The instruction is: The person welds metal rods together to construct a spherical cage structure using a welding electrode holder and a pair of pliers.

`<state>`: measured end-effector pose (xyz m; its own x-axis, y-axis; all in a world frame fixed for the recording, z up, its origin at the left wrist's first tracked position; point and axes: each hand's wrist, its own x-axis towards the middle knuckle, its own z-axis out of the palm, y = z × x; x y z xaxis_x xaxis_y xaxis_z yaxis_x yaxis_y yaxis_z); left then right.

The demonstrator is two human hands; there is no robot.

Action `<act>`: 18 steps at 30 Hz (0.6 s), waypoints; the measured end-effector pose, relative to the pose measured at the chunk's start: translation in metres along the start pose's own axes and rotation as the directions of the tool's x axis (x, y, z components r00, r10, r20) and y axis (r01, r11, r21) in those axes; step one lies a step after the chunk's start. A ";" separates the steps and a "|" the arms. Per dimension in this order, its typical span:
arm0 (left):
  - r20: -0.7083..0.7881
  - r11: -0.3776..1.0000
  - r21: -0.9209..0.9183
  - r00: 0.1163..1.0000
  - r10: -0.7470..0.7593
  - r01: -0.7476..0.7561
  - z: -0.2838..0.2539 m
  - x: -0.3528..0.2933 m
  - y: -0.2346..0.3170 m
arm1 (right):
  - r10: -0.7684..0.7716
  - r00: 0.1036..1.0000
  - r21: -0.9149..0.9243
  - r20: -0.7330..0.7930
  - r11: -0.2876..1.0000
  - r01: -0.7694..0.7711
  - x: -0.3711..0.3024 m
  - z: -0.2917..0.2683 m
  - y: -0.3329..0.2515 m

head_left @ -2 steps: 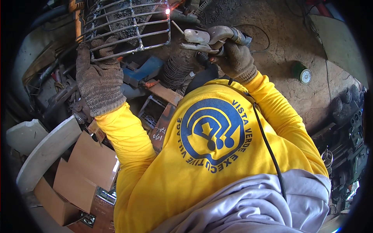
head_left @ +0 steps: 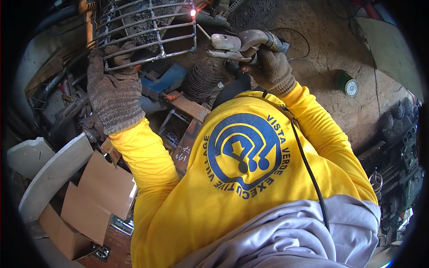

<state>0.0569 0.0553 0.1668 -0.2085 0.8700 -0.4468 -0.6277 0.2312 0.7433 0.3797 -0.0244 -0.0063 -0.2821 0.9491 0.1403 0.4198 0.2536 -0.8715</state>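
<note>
A welded grille of round metal bars (head_left: 154, 36) lies at the upper left. My left hand (head_left: 115, 91), in a brown knitted glove, has its fingers wrapped round the grille's near left corner. In the upper middle my right hand (head_left: 271, 69), also gloved, grips the handle of a welding electrode holder (head_left: 226, 42). From the holder's jaws a thin welding rod (head_left: 204, 31) slants up toward the grille's right side. A bright orange-white glow (head_left: 193, 13) marks the grille's far right corner, close to the rod's tip.
An orange-handled tool (head_left: 90, 24) stands left of the grille. Below it are a blue metal piece (head_left: 172, 80) and a wire coil (head_left: 203, 84). Cardboard boxes (head_left: 96, 192) sit at lower left. A green can (head_left: 347, 85) rests on the floor at right, near dark metal parts (head_left: 397, 165).
</note>
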 end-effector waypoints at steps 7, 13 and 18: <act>-0.133 0.999 0.011 0.990 0.044 -0.043 0.007 0.002 -0.004 | -0.020 1.000 -0.025 0.009 0.999 0.020 0.002 0.007 0.006; -0.116 0.987 0.150 0.991 0.072 -0.054 0.008 -0.001 -0.006 | -0.010 1.000 0.006 -0.016 1.000 0.010 0.005 0.001 0.000; -0.304 0.908 0.255 0.864 0.401 -0.332 0.004 0.014 -0.015 | 0.056 0.998 -0.046 -0.008 0.997 -0.056 0.007 -0.002 -0.006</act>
<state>0.0662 0.0660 0.1510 -0.6599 0.7123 -0.2391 -0.3094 0.0324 0.9504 0.3767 -0.0186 0.0004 -0.2512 0.9632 0.0953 0.4739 0.2082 -0.8556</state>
